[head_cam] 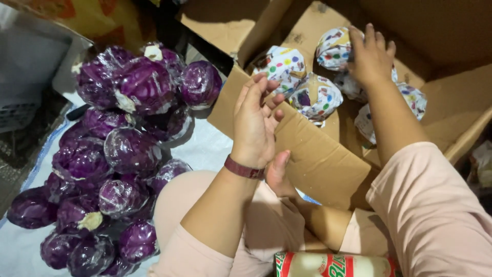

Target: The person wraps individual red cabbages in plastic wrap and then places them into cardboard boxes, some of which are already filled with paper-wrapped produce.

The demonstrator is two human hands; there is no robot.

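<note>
My right hand (370, 55) reaches into a brown cardboard box (328, 159) and rests on a wrapped ball in dotted white paper (333, 48). Several more paper-wrapped balls (284, 64) lie in the box beside it. My left hand (254, 120) hovers over the box's near flap, fingers apart, holding nothing; a dark red band is on its wrist. To the left, a pile of purple cabbages in clear film (130, 149) lies on a white sheet.
A roll with red and green print (333, 265) lies by my knees at the bottom. A bare foot (279, 172) shows against the box's side. A pale crate (23, 77) stands at the far left, orange-yellow bags at the top left.
</note>
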